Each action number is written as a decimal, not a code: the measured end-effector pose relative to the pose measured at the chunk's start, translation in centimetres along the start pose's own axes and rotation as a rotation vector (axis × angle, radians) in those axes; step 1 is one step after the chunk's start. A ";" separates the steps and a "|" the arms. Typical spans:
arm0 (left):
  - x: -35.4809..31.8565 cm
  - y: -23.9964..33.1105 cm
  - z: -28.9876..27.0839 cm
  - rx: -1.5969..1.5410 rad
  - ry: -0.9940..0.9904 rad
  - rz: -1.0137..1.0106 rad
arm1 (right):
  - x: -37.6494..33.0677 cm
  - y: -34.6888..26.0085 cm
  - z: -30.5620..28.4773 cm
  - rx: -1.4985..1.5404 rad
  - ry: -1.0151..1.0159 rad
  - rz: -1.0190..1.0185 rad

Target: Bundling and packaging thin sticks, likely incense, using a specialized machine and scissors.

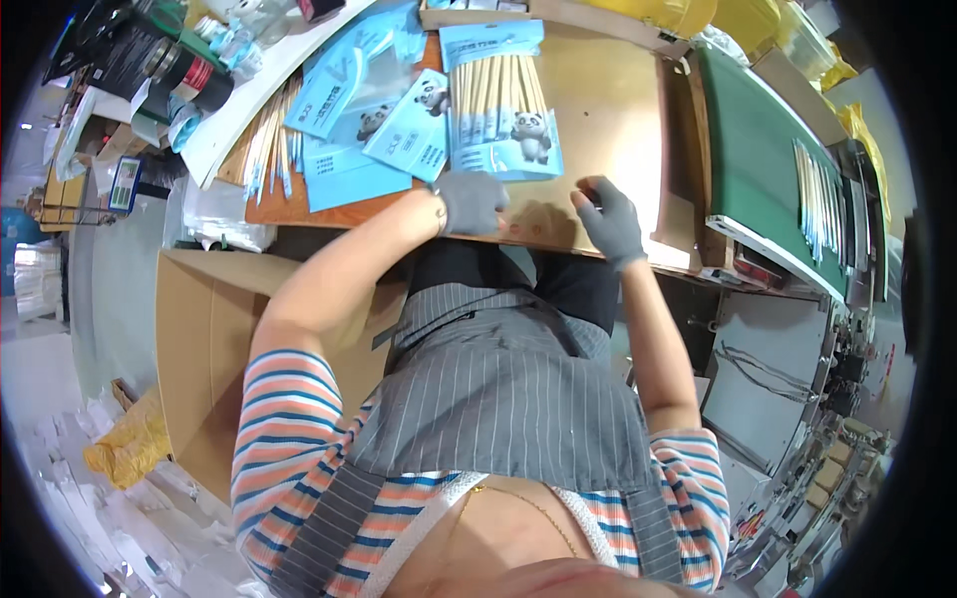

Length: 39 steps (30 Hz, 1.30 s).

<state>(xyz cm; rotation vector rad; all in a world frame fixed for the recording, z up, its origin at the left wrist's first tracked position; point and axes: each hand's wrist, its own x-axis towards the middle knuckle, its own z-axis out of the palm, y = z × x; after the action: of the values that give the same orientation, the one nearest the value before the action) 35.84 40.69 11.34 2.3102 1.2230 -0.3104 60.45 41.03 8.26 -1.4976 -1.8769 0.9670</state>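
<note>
In a grey fingerless glove, my left hand (473, 204) is at the table's front edge, just below a filled bag (498, 110). Its fingers curl down, mostly hidden under the hand, so whether anything is in them does not show. My right hand (610, 219), gloved the same way, is near the table edge to the right of the bag. Its thumb and bent fingers are apart and hold nothing. The bag is clear and light blue with a panda picture, and pale wooden chopsticks show through it. Flat blue panda bags (414, 130) lie overlapping to its left.
Loose chopsticks (269, 140) lie at the table's left. On the right, a green board (763, 149) bears more sticks in a row. An open cardboard box (209, 349) stands below the table at left. A dark thermos (187, 75) is at the upper left.
</note>
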 end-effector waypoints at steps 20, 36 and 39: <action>12.9 -4.1 1.9 0.307 0.654 -0.035 | -3.0 9.2 3.1 -0.497 0.495 -0.201; 19.3 4.7 6.5 0.085 0.836 0.211 | -2.2 9.2 3.0 -0.471 0.469 -0.193; 19.4 4.4 7.4 0.035 0.909 0.188 | -2.5 9.0 3.2 -0.493 0.444 -0.180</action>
<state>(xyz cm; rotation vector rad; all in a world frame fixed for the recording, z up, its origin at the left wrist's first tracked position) 50.77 48.43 -1.68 2.6434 1.3418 0.8841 63.76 39.11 -0.78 -1.6055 -1.9401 0.0652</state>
